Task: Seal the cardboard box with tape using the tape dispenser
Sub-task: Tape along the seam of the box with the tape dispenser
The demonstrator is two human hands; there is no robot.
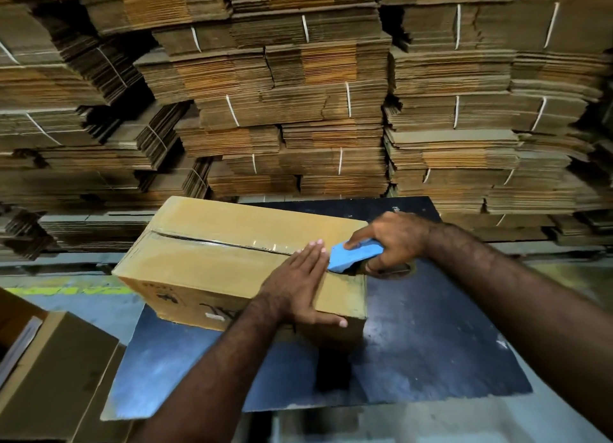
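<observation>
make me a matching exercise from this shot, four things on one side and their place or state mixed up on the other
Things:
1. left hand
2. right hand
3. dispenser
4. box

Place or state:
A. blue, at the right end of the box's seam
B. lying on the dark board
C. flat on top of the box
D. gripping the dispenser

Pairs: 1-C, 2-D, 3-A, 4-B

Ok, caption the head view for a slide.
Left hand steadies the cardboard box while right hand grips the blue tape dispenser.
</observation>
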